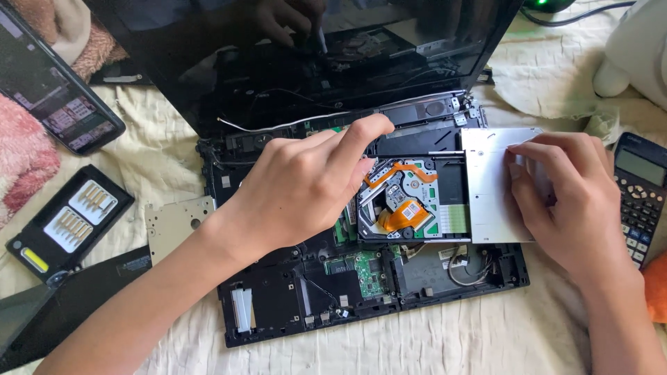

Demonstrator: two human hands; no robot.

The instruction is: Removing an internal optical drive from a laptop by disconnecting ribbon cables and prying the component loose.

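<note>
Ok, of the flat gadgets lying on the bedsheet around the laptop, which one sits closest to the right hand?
The dark calculator at the right edge, its keys just beside the right hand. The phone with the lit screen and the black bit case both lie far off on the left.

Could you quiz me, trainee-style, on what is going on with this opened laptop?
1. True or false: the right hand rests on the silver metal cover of the disc drive.
2. Which thing lies at the right edge, beside the right hand? A) a calculator B) a mug C) a hammer
3. Fill in: the left hand reaches over the opened laptop, which lies on a pale ______.

Key: 1 true; 2 A; 3 cloth. The screwdriver bit case lies off to the left, near neither hand.
</note>
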